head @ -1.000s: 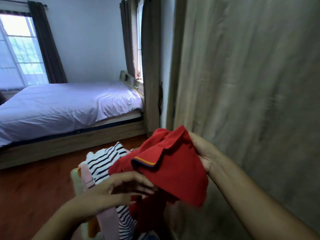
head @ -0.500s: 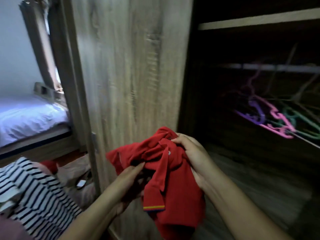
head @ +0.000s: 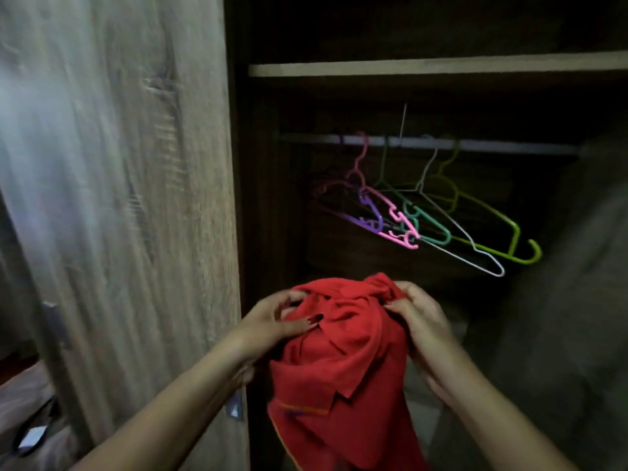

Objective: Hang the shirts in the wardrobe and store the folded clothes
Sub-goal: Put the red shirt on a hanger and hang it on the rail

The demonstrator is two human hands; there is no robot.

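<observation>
Gripping bunched red shirt (head: 343, 355) with both hands: left hand (head: 272, 322) pinching left edge, right hand (head: 419, 321) clutching right, below hangers (head: 407, 219).

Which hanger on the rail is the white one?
The thin wire hanger between the green hanger and the yellow-green hanger. It alone is white, and its tip reaches lowest, nearest the red shirt.

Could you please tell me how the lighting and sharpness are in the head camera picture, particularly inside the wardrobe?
Head view: the wardrobe is dark inside, its rail dim, and only the coloured hangers stand out. Head view: the door at left is smeared by motion blur. Head view: the shirt, left hand and right hand are lit and fairly sharp.
</observation>
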